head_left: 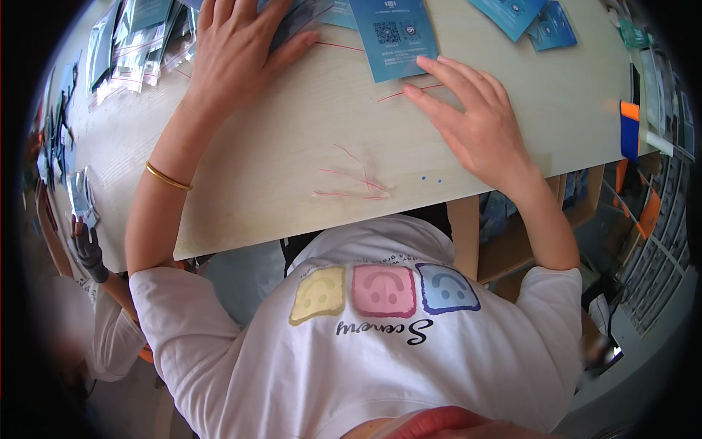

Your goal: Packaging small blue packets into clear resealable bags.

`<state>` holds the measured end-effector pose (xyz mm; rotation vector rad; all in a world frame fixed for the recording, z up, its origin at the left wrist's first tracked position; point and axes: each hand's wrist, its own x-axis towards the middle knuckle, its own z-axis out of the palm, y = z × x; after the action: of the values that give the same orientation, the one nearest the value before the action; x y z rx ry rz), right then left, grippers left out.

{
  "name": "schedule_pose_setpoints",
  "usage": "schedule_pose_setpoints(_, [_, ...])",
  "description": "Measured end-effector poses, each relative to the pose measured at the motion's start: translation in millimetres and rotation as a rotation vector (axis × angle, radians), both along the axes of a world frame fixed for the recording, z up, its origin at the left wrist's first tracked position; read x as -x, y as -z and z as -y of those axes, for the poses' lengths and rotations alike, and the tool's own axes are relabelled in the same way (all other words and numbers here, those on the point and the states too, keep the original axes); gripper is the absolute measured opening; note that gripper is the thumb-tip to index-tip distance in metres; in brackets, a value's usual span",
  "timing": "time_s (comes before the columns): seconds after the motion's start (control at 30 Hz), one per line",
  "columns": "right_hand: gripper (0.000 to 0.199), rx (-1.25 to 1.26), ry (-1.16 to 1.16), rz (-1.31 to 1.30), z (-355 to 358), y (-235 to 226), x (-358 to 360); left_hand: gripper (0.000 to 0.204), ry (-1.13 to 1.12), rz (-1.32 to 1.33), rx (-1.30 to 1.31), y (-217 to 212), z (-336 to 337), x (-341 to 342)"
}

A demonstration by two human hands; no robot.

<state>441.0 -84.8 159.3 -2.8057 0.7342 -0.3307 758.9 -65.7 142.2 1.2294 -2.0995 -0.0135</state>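
Pale tabletop spreads beneath two hands held apart. The right hand, loosely spread, meets a blue card near its lower corner; it looks light, fairly stiff, best taken by its edges. The left hand covers glossy plastic; its fingertips are cut off, its grip unclear.
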Motion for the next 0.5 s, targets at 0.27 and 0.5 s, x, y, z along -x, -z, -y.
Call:
schedule_pose_setpoints(0.27, [0.032,-0.112,0.03,0.196,-0.3,2.1,-5.7,0.057,0.245,0.259,-0.191,-4.6,1.9,45.8])
schedule_pose_setpoints(0.5, [0.013,-0.445,0.187,0.239,22.8,-2.6,-17.0,0.059,0.274,0.218,-0.184,5.7,4.5,34.2])
